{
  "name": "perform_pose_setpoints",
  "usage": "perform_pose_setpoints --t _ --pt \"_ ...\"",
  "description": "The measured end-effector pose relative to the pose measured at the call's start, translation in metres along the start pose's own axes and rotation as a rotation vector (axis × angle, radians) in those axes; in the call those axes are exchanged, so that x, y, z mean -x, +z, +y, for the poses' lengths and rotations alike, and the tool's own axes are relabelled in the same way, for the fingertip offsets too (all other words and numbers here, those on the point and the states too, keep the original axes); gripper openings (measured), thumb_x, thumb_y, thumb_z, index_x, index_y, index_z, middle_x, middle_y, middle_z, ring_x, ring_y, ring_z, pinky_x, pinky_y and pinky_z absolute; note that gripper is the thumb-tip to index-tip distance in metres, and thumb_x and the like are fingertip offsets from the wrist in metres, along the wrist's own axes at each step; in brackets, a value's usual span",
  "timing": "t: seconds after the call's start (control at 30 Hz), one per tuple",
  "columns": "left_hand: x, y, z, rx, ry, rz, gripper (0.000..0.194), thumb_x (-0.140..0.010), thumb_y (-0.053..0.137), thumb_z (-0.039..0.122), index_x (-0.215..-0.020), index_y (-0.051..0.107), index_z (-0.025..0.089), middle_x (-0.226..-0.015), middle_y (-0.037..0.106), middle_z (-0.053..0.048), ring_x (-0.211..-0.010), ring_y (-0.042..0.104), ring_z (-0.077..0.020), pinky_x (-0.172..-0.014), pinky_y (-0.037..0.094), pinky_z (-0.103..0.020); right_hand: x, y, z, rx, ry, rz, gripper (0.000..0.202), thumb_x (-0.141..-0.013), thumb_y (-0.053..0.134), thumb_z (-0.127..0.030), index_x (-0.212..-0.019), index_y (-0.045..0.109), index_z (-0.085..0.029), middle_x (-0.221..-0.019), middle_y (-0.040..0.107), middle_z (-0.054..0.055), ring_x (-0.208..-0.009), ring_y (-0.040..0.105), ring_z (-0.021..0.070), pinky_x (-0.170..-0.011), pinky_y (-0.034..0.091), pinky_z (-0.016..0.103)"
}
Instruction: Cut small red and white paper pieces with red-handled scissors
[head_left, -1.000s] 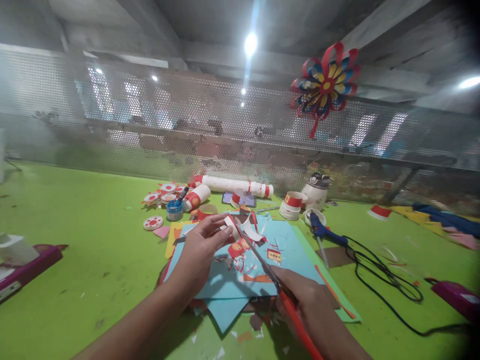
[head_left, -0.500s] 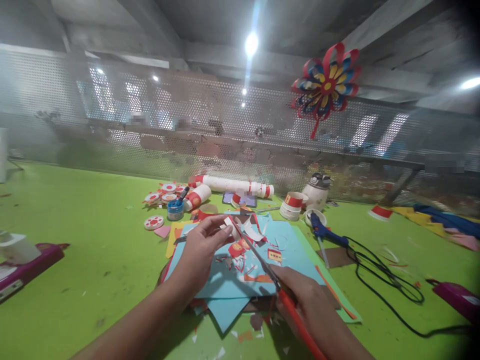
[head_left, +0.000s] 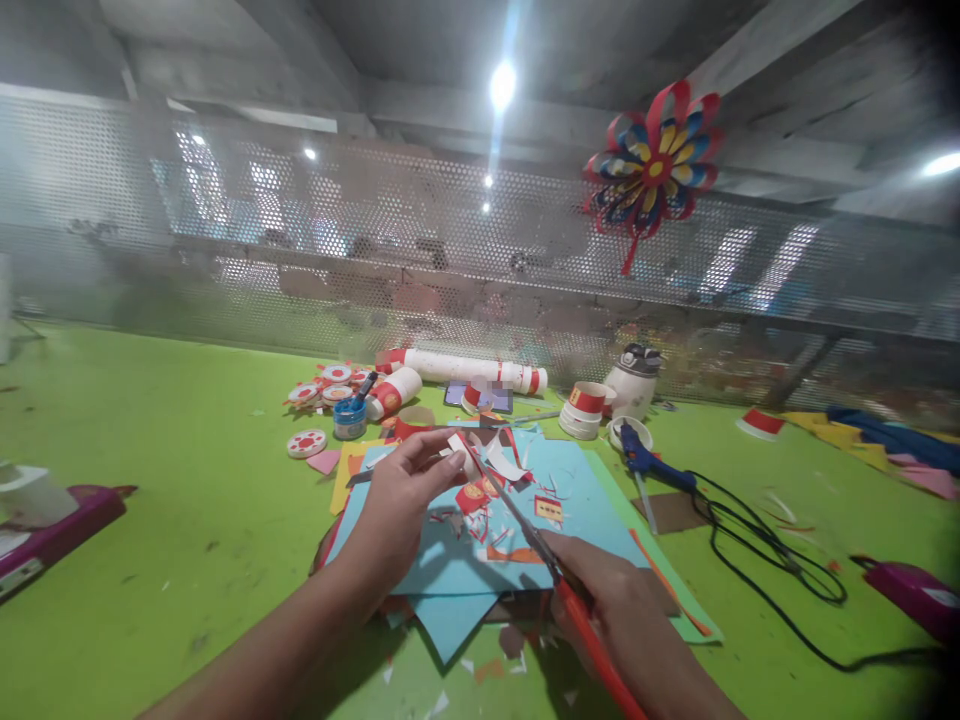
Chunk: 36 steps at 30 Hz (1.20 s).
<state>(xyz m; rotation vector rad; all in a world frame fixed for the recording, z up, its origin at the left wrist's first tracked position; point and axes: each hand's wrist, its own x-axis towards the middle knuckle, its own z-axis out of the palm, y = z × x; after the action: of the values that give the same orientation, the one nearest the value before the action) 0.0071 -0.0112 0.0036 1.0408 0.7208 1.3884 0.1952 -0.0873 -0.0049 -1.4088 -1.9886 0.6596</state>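
Between thumb and fingers, my left hand (head_left: 401, 495) pinches a small white paper piece with a red edge (head_left: 463, 460). My right hand (head_left: 600, 580) grips red-handled scissors (head_left: 536, 542), their blades pointing up and left so the tips meet that paper. Whether the blades are fully closed is hard to make out. Below both hands lies a light blue sheet (head_left: 600, 520) strewn with red and white scraps (head_left: 474, 497). A curled white strip (head_left: 506, 460) rests just right of the blade tips, and a small red-and-yellow card (head_left: 548, 509) lies nearer my right hand.
A blue glue gun (head_left: 656, 465) with a looping black cable sits at right. White-and-red paper tubes (head_left: 465, 370), a blue jar (head_left: 349, 418), a white bottle (head_left: 632, 385) and red-dotted discs (head_left: 307, 443) stand behind. Magenta power strips (head_left: 67, 535) lie at the sides of the green table (head_left: 187, 480).
Hardly anything differs. Both hands, the paper piece and the scissors keep nearly the same place, and the view has shifted very slightly.
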Motion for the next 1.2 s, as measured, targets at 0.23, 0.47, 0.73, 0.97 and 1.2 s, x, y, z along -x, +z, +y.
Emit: perform_pose_setpoints --t 0.23,0.47,0.73,0.97,1.2 --pt "0.0 0.002 0.0007 0.047 -0.022 0.011 0.028 -0.066 0.073 0.026 -0.091 0.067 0.016 -0.098 0.068 -0.01 -0.085 0.064 -0.0215 -0.081 0.049 -0.038 0.0004 0.0022 0.0028 0.034 0.005 0.009 0.02 -0.077 0.049 -0.017 -0.088 0.065 -0.02 -0.08 0.075 0.004 -0.072 0.068 0.0221 -0.059 0.05 0.028" --pt "-0.0009 -0.001 -0.0012 -0.008 0.005 -0.002 0.03 -0.069 0.071 0.026 -0.097 0.065 0.015 -0.099 0.067 -0.011 -0.084 0.064 -0.0206 -0.082 0.048 -0.038 0.0007 0.0005 0.0066 0.08 -0.037 0.006 0.03 -0.077 0.048 -0.011 -0.1 0.064 -0.02 -0.079 0.072 0.004 -0.072 0.067 0.0212 -0.064 0.049 0.03" --pt "-0.0001 -0.0005 -0.003 -0.03 0.011 -0.005 0.031 -0.069 0.071 0.027 -0.097 0.066 0.015 -0.09 0.068 -0.01 -0.083 0.063 -0.0212 -0.082 0.048 -0.038 0.0003 0.001 0.0058 0.008 -0.044 0.008 0.033 -0.078 0.048 -0.011 -0.104 0.066 -0.021 -0.077 0.073 0.003 -0.068 0.067 0.0197 -0.06 0.049 0.026" --pt "-0.0004 -0.0012 -0.0061 -0.045 0.026 -0.002 0.032 -0.07 0.07 0.028 -0.099 0.064 0.015 -0.098 0.067 -0.011 -0.087 0.063 -0.0219 -0.083 0.048 -0.037 0.0018 0.0011 0.0015 0.019 -0.095 0.056 0.034 -0.079 0.046 -0.013 -0.105 0.066 -0.02 -0.078 0.073 0.003 -0.067 0.066 0.0182 -0.061 0.048 0.024" --pt "-0.0015 -0.002 -0.0066 -0.069 0.029 0.003 0.034 -0.069 0.071 0.028 -0.099 0.063 0.014 -0.096 0.067 -0.01 -0.089 0.063 -0.0217 -0.084 0.048 -0.038 0.0015 0.001 0.0022 0.065 -0.087 0.069 0.036 -0.075 0.048 -0.012 -0.103 0.068 -0.02 -0.073 0.073 0.001 -0.063 0.065 0.0178 -0.059 0.048 0.024"
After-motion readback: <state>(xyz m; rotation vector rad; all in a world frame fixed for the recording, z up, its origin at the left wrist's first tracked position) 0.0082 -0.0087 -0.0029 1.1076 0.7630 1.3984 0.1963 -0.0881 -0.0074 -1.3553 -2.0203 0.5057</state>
